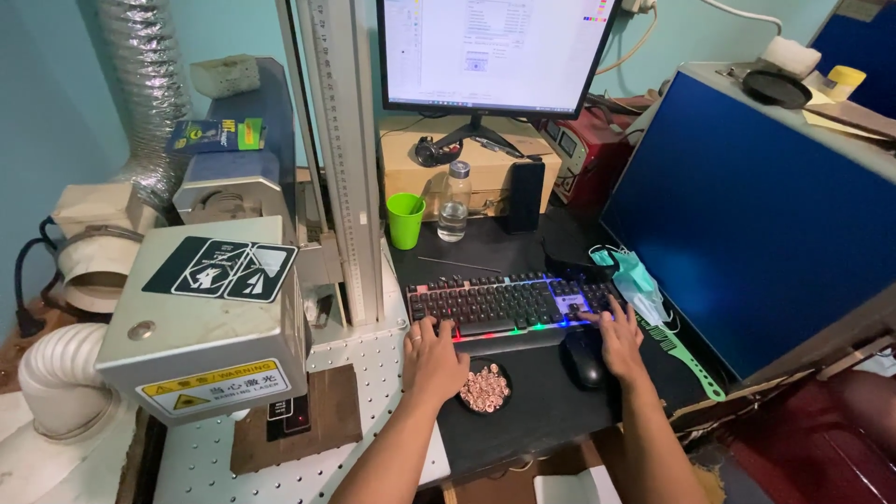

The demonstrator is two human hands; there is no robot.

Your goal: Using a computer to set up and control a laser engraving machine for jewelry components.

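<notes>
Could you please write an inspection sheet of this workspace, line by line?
Surface: black desk mat beside a white perforated plate.
Job's things: backlit keyboard; black mouse; small dish of copper-coloured pieces.
Clutter: green cup, clear bottle, face mask, green comb.
Grippers: left hand on the keyboard's front left edge; right hand on its right end, next to the mouse.
Cables: white cable on the wall; black cable at left.
Surroundings: monitor, grey laser head, foil duct, blue cabinet.
</notes>
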